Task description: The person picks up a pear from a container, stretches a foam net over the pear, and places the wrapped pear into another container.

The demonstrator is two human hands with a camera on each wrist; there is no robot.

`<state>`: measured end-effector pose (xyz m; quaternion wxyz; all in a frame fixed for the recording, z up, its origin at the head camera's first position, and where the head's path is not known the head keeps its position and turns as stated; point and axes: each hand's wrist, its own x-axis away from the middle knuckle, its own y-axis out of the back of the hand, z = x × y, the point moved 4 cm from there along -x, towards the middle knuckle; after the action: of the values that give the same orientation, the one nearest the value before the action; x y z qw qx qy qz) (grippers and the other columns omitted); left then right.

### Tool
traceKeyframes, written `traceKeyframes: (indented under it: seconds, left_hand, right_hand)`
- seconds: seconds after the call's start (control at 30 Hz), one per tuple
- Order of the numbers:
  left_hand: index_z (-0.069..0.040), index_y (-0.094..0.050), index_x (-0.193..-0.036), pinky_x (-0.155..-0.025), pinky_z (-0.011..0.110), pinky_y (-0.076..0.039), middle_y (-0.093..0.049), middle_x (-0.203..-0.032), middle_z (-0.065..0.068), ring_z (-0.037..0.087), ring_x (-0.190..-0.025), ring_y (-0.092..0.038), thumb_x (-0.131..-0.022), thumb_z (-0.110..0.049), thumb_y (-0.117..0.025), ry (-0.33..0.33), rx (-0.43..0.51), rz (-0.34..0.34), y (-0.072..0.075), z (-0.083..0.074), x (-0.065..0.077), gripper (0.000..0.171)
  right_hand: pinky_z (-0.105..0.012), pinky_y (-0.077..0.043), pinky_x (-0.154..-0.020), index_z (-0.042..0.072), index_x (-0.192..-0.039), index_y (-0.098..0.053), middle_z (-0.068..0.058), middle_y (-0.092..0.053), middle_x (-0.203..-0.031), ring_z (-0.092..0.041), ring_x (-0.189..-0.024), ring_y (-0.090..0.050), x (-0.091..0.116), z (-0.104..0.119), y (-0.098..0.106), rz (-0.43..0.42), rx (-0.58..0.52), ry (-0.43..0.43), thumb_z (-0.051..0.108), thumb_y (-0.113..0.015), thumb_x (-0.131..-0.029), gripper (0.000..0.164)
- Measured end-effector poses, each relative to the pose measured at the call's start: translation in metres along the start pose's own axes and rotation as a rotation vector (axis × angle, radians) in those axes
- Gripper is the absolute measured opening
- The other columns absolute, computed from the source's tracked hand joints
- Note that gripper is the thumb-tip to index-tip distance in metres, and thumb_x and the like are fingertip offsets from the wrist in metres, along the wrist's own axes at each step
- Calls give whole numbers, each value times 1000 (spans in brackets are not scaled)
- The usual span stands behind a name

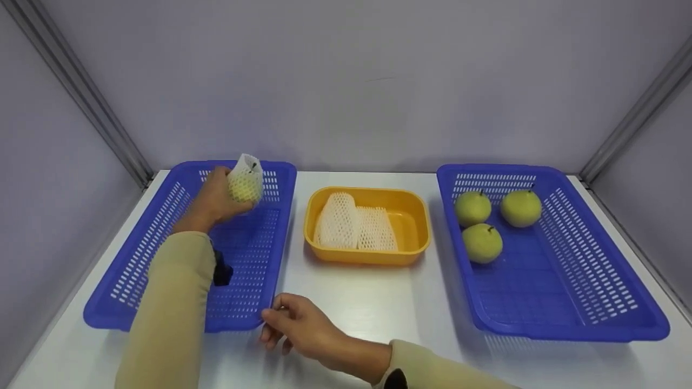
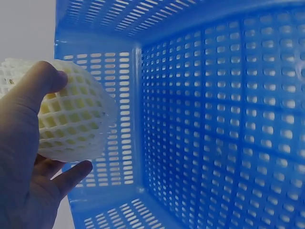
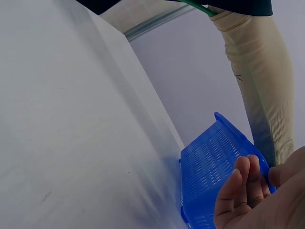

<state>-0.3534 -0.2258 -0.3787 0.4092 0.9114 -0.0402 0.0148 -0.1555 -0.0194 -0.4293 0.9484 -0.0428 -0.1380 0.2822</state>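
Observation:
My left hand [image 1: 215, 197] grips a pear in a white foam net [image 1: 246, 186] over the far end of the left blue basket [image 1: 284, 232]. The net's loose end stands up around the dark stem. In the left wrist view, the thumb presses the net [image 2: 76, 114] from above, with fingers underneath. My right hand [image 1: 308, 327] is at that basket's near right corner, fingers loosely curled, thumb tip right at the rim. Seen from the right wrist, the fingers [image 3: 240, 188] overlap the basket's outer wall [image 3: 205, 157], and nothing shows in the palm.
Between the baskets, a yellow tray [image 1: 413, 254] contains white foam nets [image 1: 351, 224]. A second blue basket [image 1: 540, 294] on the right holds 3 bare pears [image 1: 483, 243] toward its far left. Grey walls [image 1: 346, 108] enclose the white table [image 1: 373, 302] at the back and sides.

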Motion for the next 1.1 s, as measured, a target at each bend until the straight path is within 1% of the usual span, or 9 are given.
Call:
traceKeyframes:
  seconds: [0.17, 0.27, 0.4, 0.53, 0.67, 0.77, 0.87, 0.97, 1.1]
  left_hand:
    - [5, -25, -150, -112, 63, -36, -42, -140, 28, 44, -125, -46, -84, -13, -80, 3, 6, 48, -15, -1, -3, 88]
    - [6, -29, -147, -112, 62, -36, -44, -139, 28, 44, -125, -47, -82, -11, -81, -30, -10, 72, -24, -3, -5, 85]
    - [8, -30, -146, -113, 61, -36, -44, -139, 30, 44, -125, -47, -83, -10, -80, -24, -37, 99, -33, -2, -7, 82]
    - [8, -24, -150, -115, 61, -32, -40, -143, 30, 45, -130, -44, -88, -8, -75, 13, -39, 108, -37, -2, -10, 82]
    - [6, -21, -154, -118, 62, -28, -36, -149, 29, 45, -136, -39, -92, -6, -72, 16, -22, 104, -41, -7, -14, 81]
    - [2, -24, -155, -118, 61, -27, -38, -150, 26, 43, -137, -40, -92, -6, -72, 17, -11, 99, -44, -8, -15, 79]
    - [-2, -30, -154, -118, 60, -28, -43, -148, 22, 41, -135, -43, -91, -6, -74, 23, -1, 93, -45, -8, -15, 76]
    - [-2, -33, -152, -118, 60, -29, -45, -146, 22, 40, -133, -44, -90, -6, -75, 15, 6, 88, -45, -8, -14, 75]
    - [2, -34, -150, -117, 59, -31, -46, -144, 24, 41, -132, -46, -89, -5, -76, -6, 10, 85, -45, -9, -13, 75]
  right_hand:
    - [-22, -44, -53, 10, -91, -56, -2, -66, -77, -11, -66, -60, 0, -2, 0, 9, 5, -24, 14, -55, -106, 16]
    - [-22, -44, -52, 10, -90, -55, -2, -66, -77, -11, -66, -61, 0, -1, 0, 13, 0, -19, 13, -55, -106, 17]
    - [-22, -43, -51, 11, -88, -54, -1, -66, -76, -10, -65, -61, 1, 1, -2, 21, -7, -2, 12, -55, -106, 18]
    - [-22, -43, -52, 11, -87, -54, -1, -66, -76, -10, -66, -61, 1, 2, -1, 19, 0, -2, 13, -55, -106, 19]
    - [-22, -43, -52, 11, -87, -54, -1, -66, -76, -10, -65, -61, 1, 2, 0, 11, 3, 1, 13, -55, -106, 19]
    - [-22, -43, -51, 11, -86, -53, -1, -66, -75, -9, -65, -60, 1, 2, 1, 11, 4, 10, 13, -55, -106, 20]
    - [-22, -42, -51, 11, -86, -53, 0, -65, -75, -9, -64, -60, 1, 2, 1, 10, 4, 19, 13, -56, -106, 20]
    - [-22, -42, -51, 11, -86, -53, 0, -65, -74, -9, -64, -60, 1, 2, 0, 9, 3, 20, 13, -56, -105, 20]
    - [-22, -43, -51, 11, -87, -54, -1, -65, -75, -9, -64, -60, 0, 2, 1, 8, 5, 4, 14, -56, -106, 19]
